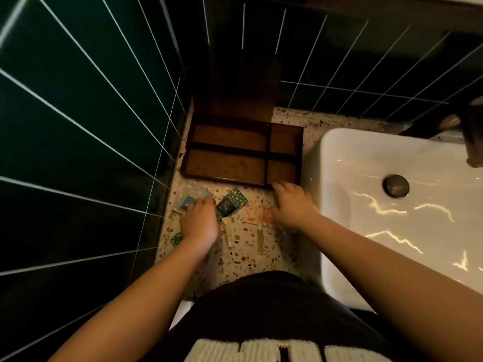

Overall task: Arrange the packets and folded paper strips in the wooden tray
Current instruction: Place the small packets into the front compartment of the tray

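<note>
A dark wooden tray (227,147) with several compartments sits on the terrazzo counter against the wall, nothing in it. In front of it lie a light blue packet (194,192), a dark green packet (230,203), a pale orange packet (257,214) and a small green packet (176,239). Two folded paper strips (227,232) (261,240) lie closer to me. My left hand (200,220) rests palm down on the blue packets, fingers on them. My right hand (294,203) lies flat by the tray's near right corner, over the orange packet's edge.
A white basin (392,210) with a drain plug (396,185) fills the right side. Dark green tiled walls (78,126) close in the left and back. A dark tap (474,142) hangs over the basin. The counter strip is narrow.
</note>
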{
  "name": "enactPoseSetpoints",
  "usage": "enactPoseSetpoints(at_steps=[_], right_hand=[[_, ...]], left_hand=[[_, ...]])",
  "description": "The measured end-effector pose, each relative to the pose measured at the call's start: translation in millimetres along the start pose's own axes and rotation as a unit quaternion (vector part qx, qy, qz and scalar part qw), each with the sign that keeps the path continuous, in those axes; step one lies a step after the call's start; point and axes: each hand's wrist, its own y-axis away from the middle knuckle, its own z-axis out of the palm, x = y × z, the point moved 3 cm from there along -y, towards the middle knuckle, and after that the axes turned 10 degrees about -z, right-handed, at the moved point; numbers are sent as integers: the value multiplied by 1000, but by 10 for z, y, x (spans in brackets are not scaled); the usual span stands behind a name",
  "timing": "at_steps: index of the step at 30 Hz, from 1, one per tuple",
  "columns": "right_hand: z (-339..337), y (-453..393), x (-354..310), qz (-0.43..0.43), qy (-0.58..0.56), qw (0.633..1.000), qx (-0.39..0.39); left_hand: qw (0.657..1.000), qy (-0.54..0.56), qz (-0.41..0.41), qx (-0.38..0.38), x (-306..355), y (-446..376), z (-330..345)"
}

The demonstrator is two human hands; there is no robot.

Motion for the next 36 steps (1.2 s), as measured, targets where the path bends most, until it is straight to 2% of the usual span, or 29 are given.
enactPoseSetpoints(at_steps=[5,9,16,25,31,36], right_hand=[[-3,-16,27,3,0,1000,-5],[-3,-13,14,2,-2,1000,-10],[-2,-9,22,-4,-2,1000,-10],[2,-19,23,-3,-13,1000,-14],[12,-14,28,-2,-12,1000,-16],[12,-10,29,0,-14,1000,-16]], left_hand=[[999,-22,-1,-44,-1,-41,-53],[998,27,5,-64,1,25,-134],[992,101,61,34,120,41,-602],[992,-4,105,74,700,-426,-954],[994,-76,74,20,876,-829,-821],[994,-82,75,-14,872,-971,-664]])
